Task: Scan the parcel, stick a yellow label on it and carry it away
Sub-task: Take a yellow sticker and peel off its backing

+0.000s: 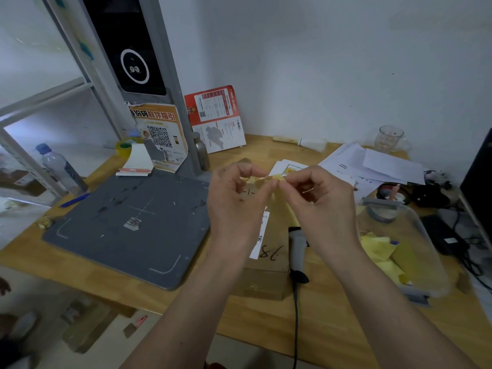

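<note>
Yellow papers (383, 251) inside clear plastic tub (426, 251) on table (332, 328)

A pale yellow paper label (282, 193) hangs above the brown cardboard parcel (269, 265), whose white sticker carries a black hand-written number. Left of the parcel lies a dark grey scanner mat (127, 225) with white corner marks and a dashed cross. Right of the parcel, a clear plastic tub (415, 251) holds more yellow slips. The tabletop (332, 323) is light honey-coloured wood.
</note>
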The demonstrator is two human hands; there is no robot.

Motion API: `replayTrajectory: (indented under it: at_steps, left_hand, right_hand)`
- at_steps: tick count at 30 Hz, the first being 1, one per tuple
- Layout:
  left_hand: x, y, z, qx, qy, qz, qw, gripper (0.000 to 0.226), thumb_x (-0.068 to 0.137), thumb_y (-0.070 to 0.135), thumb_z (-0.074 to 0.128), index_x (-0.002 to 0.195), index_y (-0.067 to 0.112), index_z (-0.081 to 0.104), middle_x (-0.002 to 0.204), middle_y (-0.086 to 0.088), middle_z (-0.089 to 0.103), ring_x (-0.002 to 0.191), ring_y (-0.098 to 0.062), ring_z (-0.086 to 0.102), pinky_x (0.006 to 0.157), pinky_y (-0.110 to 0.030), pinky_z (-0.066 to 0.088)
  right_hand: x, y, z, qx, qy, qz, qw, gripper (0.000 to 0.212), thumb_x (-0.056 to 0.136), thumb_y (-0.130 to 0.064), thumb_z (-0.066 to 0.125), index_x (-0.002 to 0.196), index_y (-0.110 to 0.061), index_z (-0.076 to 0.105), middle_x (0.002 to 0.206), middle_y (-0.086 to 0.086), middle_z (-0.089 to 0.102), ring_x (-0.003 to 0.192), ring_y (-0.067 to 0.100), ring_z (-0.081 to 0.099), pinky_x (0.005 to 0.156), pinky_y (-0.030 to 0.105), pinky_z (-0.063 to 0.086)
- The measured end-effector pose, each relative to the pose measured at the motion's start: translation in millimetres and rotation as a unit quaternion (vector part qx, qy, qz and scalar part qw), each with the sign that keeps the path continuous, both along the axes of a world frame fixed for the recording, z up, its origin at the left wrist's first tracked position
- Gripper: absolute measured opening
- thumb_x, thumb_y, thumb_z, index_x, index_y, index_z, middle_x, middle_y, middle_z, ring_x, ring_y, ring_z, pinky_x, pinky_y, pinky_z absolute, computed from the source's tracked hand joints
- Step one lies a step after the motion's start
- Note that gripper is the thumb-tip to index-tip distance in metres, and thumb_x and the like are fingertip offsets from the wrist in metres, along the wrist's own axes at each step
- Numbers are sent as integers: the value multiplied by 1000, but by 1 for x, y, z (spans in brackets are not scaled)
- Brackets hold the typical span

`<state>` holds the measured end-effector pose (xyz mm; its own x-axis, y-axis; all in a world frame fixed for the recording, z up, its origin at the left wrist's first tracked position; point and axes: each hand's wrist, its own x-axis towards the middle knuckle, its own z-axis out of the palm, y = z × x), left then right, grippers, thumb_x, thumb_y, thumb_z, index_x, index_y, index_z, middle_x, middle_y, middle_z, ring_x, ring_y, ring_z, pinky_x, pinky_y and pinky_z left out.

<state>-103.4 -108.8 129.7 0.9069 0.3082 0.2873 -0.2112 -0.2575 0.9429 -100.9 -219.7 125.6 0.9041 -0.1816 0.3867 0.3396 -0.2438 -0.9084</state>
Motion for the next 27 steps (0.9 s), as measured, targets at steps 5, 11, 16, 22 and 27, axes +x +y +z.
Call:
replayTrajectory:
  at_steps: [5, 11, 16, 22, 27]
  left_hand:
    - [-5, -5, 0, -91, 31, -58, 994, 20, 83, 6, 69, 82, 25, 74, 85, 6, 75, 82, -7, 71, 75, -16, 55]
    - [-6, -7, 0, -161, 55, -90, 981, 22, 86, -1, 64, 95, 16, 74, 94, -2, 76, 85, -12, 74, 73, -15, 56]
    - [-6, -6, -1, -193, 58, -117, 973, 20, 87, -1, 62, 100, 10, 74, 96, -8, 76, 87, -17, 75, 79, -22, 58]
    - [-4, -5, -3, -227, 64, -136, 962, 17, 86, 3, 65, 100, 5, 74, 95, -13, 77, 89, -25, 74, 83, -33, 58]
    - [-2, -4, -4, -249, 73, -140, 956, 15, 86, 5, 65, 98, 4, 75, 96, -15, 76, 92, -28, 74, 90, -41, 56]
  right_hand:
    - [2, 1, -1, 14, 9, -5, 1000, 14, 79, -7, 71, 73, -18, 64, 72, -1, 67, 66, 12, 62, 60, 22, 51]
    - [2, 0, -3, 31, 20, -2, 999, 15, 79, -6, 70, 74, -19, 64, 74, -1, 67, 67, 5, 60, 57, 16, 47]
    - [1, -1, -3, 33, 22, 5, 999, 16, 78, -6, 71, 73, -20, 64, 74, -2, 67, 70, 8, 62, 60, 20, 49]
    - [-1, -2, 0, 61, 19, 37, 997, 16, 77, -1, 73, 74, -14, 63, 72, -1, 65, 66, 7, 58, 62, 24, 53]
    - [0, -3, 2, 70, 23, 45, 996, 25, 75, 0, 73, 71, -21, 61, 70, -4, 63, 65, 6, 58, 61, 20, 51]
